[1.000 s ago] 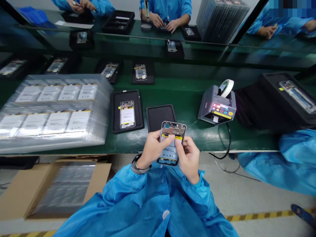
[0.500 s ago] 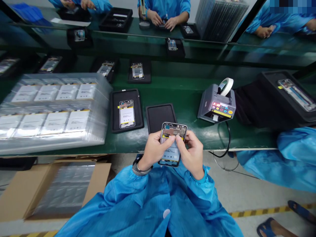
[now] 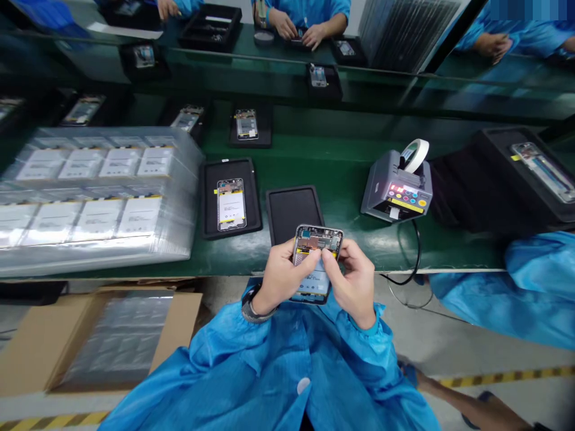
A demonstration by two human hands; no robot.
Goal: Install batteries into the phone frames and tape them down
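I hold an opened phone [image 3: 317,242] with its back off, circuit board and battery showing, over the front edge of the green bench [image 3: 341,173]. My left hand [image 3: 283,278] grips its left side with the thumb on the battery. My right hand [image 3: 354,281] grips the right side, thumb pressed near the yellow strip across the middle. Just beyond the phone lies an empty black tray [image 3: 293,209]. To its left a second black tray [image 3: 230,200] carries another opened phone.
A stack of clear blister trays with white batteries [image 3: 90,197] fills the left. A grey tape dispenser [image 3: 398,188] stands right, its cable hanging off the edge. A cardboard box [image 3: 99,341] sits on the floor. Another person's blue sleeve [image 3: 516,293] is at right; workers sit opposite.
My right hand has shifted up and round the phone's right side, and both thumbs have moved closer together on the battery. The phone stays in about the same place.
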